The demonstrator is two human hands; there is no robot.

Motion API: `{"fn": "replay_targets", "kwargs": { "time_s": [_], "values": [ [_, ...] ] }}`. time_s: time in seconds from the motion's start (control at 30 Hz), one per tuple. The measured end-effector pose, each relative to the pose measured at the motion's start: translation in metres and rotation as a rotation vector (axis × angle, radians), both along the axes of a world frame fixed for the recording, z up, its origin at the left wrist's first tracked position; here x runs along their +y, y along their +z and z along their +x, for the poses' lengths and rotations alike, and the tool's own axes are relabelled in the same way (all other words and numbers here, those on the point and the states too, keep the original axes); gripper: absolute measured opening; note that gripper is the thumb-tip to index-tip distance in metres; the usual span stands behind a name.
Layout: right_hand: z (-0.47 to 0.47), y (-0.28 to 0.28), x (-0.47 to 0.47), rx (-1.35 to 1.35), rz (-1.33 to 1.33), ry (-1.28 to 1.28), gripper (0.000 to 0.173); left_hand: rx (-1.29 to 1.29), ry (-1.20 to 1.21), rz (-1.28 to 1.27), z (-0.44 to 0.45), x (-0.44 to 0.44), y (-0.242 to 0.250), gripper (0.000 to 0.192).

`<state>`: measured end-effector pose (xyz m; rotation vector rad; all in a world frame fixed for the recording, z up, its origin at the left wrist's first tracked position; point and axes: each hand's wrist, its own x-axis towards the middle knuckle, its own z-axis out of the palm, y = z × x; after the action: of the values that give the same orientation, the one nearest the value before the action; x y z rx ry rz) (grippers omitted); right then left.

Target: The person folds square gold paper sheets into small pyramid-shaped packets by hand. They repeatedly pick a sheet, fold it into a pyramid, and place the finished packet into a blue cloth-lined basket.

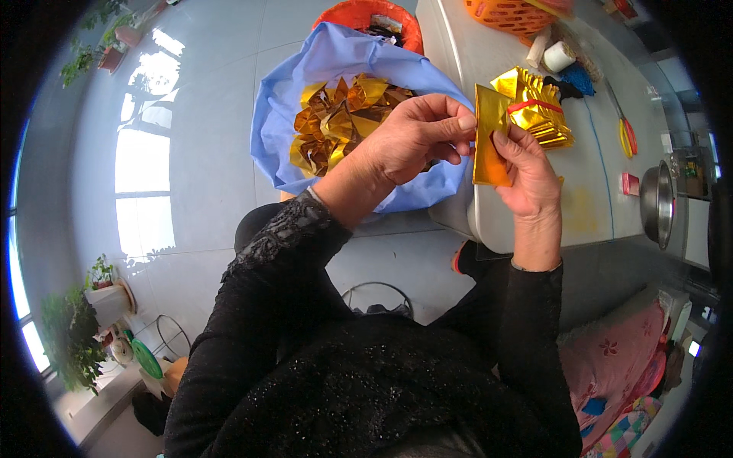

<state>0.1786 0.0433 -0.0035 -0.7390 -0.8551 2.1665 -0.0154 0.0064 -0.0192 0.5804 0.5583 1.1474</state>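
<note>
My right hand (524,166) grips a flat folded piece of gold foil paper (490,137) by its right side, over the table's near left corner. My left hand (429,134) is at the left edge of that piece, thumb and forefinger together; whether they pinch the edge cannot be told. Just beyond my right hand lies a bundle of folded gold foil paper (541,114) tied with a red band. Below and left of my left hand, many folded gold foil pieces (338,123) fill a container lined with light blue cloth (280,103).
The white table (578,212) holds scissors with red and yellow handles (627,137), a white thread spool (559,56), an orange plastic basket (504,17), a small pink box (630,184) and a steel bowl (657,205). A red bin (366,8) stands behind the cloth-lined container.
</note>
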Motion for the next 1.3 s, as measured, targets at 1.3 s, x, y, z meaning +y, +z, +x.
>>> {"fn": "replay_targets", "kwargs": {
  "time_s": [1.3],
  "values": [
    [-0.035, -0.002, -0.004, 0.116, 0.091, -0.011, 0.029, -0.166, 0.085, -0.156, -0.020, -0.012, 0.004, 0.011]
  ]
}}
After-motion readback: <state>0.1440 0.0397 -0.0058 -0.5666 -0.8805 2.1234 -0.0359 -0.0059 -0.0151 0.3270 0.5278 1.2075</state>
